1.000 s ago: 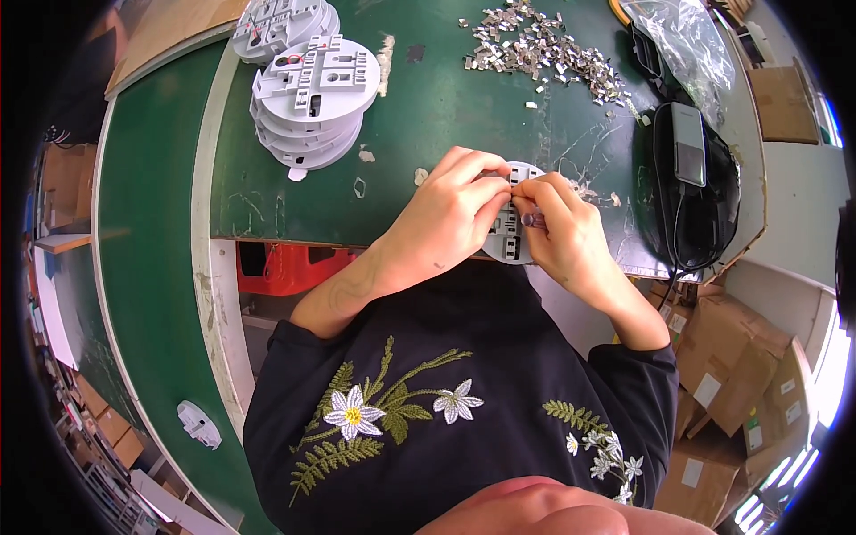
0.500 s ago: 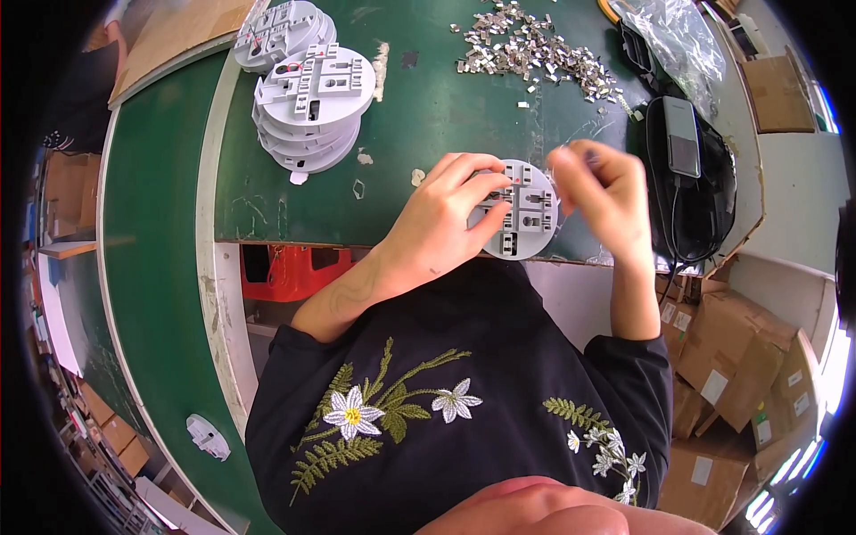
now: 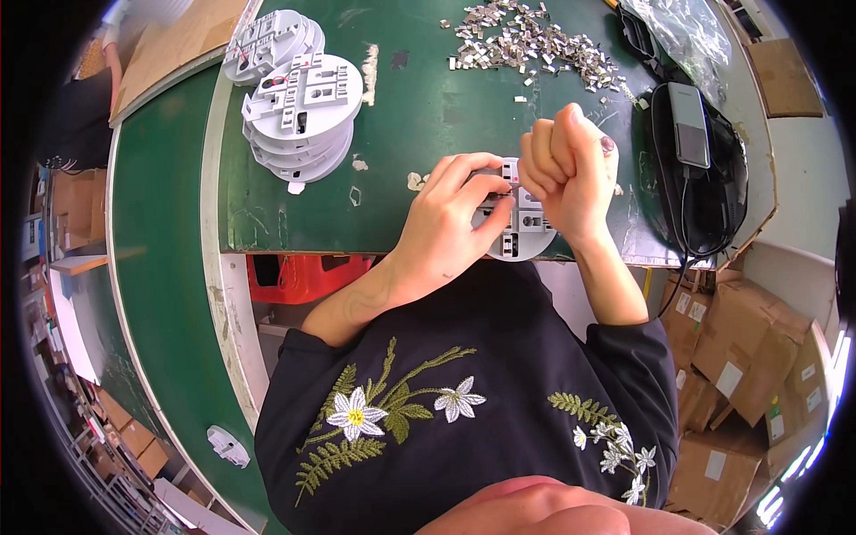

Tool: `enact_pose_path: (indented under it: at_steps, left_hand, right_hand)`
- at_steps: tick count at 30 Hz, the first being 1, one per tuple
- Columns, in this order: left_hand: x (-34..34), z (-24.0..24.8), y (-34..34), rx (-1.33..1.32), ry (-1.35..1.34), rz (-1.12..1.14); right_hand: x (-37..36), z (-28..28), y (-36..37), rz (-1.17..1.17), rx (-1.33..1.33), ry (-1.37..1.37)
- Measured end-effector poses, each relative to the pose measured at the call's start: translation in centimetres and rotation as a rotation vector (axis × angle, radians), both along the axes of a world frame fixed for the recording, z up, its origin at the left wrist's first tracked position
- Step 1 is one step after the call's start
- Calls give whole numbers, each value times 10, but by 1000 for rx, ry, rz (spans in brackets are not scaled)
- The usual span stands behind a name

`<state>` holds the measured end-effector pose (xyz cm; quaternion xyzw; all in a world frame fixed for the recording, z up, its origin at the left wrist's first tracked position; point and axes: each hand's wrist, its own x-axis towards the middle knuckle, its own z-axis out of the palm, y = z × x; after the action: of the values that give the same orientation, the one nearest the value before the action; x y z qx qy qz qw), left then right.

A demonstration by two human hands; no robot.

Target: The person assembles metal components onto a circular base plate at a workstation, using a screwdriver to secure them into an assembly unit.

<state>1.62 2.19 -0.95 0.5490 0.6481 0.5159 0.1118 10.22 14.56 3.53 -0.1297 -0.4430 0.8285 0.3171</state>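
While my left hand arches over the grey plastic disc from its 9 o'clock side, thumb and fingertips lie close together above the moulded slots; whether I have a small part pinched there, I cannot tell. My right hand is at the disc's 1 o'clock, curled into a tight fist around a tool; only its dark rounded end shows, and my fingers hide most of the rest.

The disc lies at the near edge of the green table, just in front of my black shirt. Taking it as the centre of the dial, a stack of similar grey discs stands at 10 o'clock, and a scatter of small metal pieces spreads at 12. A grey device with a cable rests on a black case between 2 and 3, and cardboard boxes are piled at 4.
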Motion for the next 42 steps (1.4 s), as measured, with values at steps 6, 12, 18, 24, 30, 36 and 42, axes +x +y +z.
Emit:
enact_pose_path:
  at_steps: [6,12,18,24,30,36,42]
  left_hand:
    - [0,-4,2,9,22,13]
    - [0,-5,2,8,-6,0]
    - [-5,-9,0,-24,16,-63]
    - [-5,7,-8,-76,73,-120]
    - [-3,-2,-9,-161,297,-128]
    - [-40,3,-42,-111,-731,-299]
    - [-57,-8,-60,195,-1824,-450]
  right_hand:
    - [-2,4,-6,-29,30,-163]
    - [-9,-6,-17,-127,216,-213]
    - [-5,-11,-24,-169,412,-228]
    - [20,11,0,-89,97,103]
    - [23,9,9,-233,128,81]
    - [42,13,29,-343,38,224]
    - [42,5,32,-317,-14,271]
